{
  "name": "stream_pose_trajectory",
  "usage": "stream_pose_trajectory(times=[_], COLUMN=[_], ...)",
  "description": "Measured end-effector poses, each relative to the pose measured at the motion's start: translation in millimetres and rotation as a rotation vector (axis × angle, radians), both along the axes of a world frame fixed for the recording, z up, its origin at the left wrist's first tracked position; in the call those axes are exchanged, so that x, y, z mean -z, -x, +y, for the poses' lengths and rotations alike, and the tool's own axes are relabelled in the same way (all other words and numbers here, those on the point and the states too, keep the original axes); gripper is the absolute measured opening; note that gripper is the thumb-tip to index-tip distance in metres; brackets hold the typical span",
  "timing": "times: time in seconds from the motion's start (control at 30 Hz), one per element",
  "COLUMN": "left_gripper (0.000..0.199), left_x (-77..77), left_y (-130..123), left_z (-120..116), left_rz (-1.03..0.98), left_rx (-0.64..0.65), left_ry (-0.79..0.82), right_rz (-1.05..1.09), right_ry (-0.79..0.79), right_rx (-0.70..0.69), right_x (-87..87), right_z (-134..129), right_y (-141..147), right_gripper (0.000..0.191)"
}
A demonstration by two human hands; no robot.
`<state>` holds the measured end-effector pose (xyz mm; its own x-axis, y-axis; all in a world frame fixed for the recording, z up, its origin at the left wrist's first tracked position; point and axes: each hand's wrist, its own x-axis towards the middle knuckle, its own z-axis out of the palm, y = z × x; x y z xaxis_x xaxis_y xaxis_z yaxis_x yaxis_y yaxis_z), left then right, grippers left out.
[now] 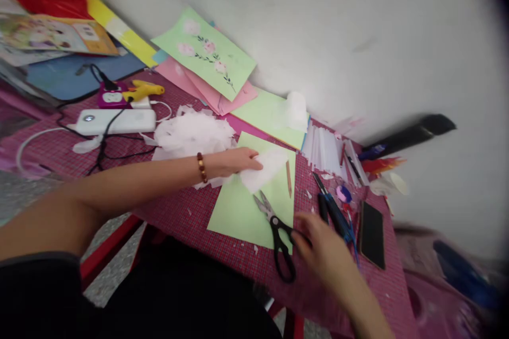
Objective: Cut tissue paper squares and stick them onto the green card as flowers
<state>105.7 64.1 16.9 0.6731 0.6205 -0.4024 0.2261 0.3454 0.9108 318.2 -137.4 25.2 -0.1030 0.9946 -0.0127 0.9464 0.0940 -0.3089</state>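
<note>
My left hand [240,161] pinches the edge of a white paper piece [266,169] over a green sheet [238,212]. Black-handled scissors [275,221] lie with parted blades across that sheet's lower right part, tips near the white paper. At their handles is my right hand [318,241], blurred, its fingers curled around or beside one loop; the exact contact is unclear. A wooden pencil [288,179] rests right of the white paper. Beyond my left wrist sits a heap of white paper pieces [193,130].
A green card with pink flowers [209,47] leans at the back on pink sheets [186,80]. A power bank [115,121] with cables lies left. To the right are a cutter [336,212], glue sticks [324,149] and a phone [373,234]. The wall rises behind.
</note>
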Motion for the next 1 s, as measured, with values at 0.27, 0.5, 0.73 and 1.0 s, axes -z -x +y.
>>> stream_pose_trajectory(times=[0.27, 0.5, 0.73, 1.0], left_gripper=[0.025, 0.025, 0.033, 0.042], left_x=[19.2, 8.5, -1.3, -13.0], left_y=[8, -5, -5, -10], left_z=[-55, -55, -47, -77], left_rz=[-0.355, -0.501, -0.631, -0.609], left_rx=[-0.342, -0.381, -0.424, -0.362], left_ry=[0.527, 0.481, 0.349, 0.304], right_rz=[-0.047, 0.447, 0.888, 0.991], right_ry=[0.062, 0.257, 0.429, 0.445], right_rx=[0.04, 0.217, 0.318, 0.229], right_x=[41.8, 28.2, 16.8, 9.6], right_z=[-48, -39, -63, -96], right_y=[9, -18, -46, -24], right_gripper=[0.058, 0.059, 0.067, 0.065])
